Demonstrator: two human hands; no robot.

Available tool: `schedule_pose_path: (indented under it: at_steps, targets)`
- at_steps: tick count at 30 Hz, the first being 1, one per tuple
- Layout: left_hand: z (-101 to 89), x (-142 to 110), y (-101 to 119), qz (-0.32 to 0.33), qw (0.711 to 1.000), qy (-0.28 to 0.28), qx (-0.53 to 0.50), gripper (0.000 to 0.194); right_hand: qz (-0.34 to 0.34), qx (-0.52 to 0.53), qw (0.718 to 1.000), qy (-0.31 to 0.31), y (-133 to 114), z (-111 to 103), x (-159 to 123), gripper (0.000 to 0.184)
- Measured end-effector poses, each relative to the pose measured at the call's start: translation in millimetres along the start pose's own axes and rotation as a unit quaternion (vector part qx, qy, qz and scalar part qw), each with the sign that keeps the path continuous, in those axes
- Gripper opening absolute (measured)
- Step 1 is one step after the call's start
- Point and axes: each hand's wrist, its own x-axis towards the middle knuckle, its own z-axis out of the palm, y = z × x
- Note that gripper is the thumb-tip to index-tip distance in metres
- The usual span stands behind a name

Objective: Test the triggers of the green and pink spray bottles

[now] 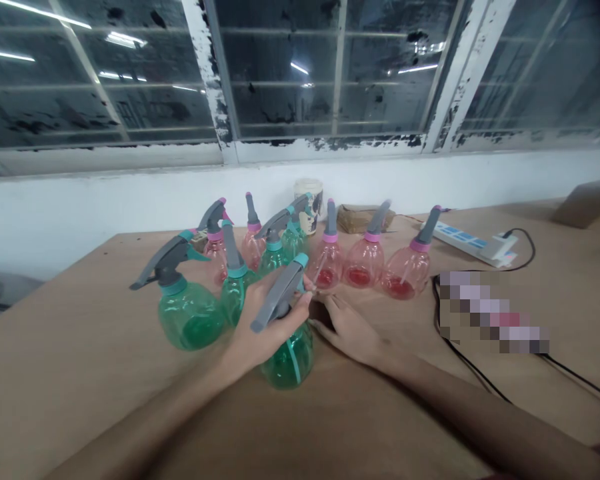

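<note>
Nearest, my left hand (250, 343) grips a green spray bottle (283, 367) around its neck. Just right of that bottle, my right hand (353, 330) has bent fingers; whether they hold anything I cannot tell. A firm grip should best steady the bottle, clear of another green bottle (187, 317) to its left; beyond it stand pink bottles (405, 273), then a cup (316, 217).

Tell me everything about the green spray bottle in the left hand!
The green spray bottle is see-through, rounded and plastic-looking, with a teal tube inside. Its grey spray head has a teal tip. It's roughly upright, in front of the other bottles, with the left hand around its upper part. Whether the right hand touches it, I can't tell.
</note>
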Motion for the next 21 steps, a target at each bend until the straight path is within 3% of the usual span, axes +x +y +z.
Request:
schedule_pose_path:
  at_steps: [11,21]
  targets:
    - [0.7,3,1,0.0,1.0,-0.013,-0.009,0.007,-0.015,0.007,1.0,0.01,1,1,0,0.035]
    - [2.5,2,-4,-0.01,0.999,-0.011,-0.031,0.023,-0.01,-0.005,1.0,0.006,4,3,0,0.035]
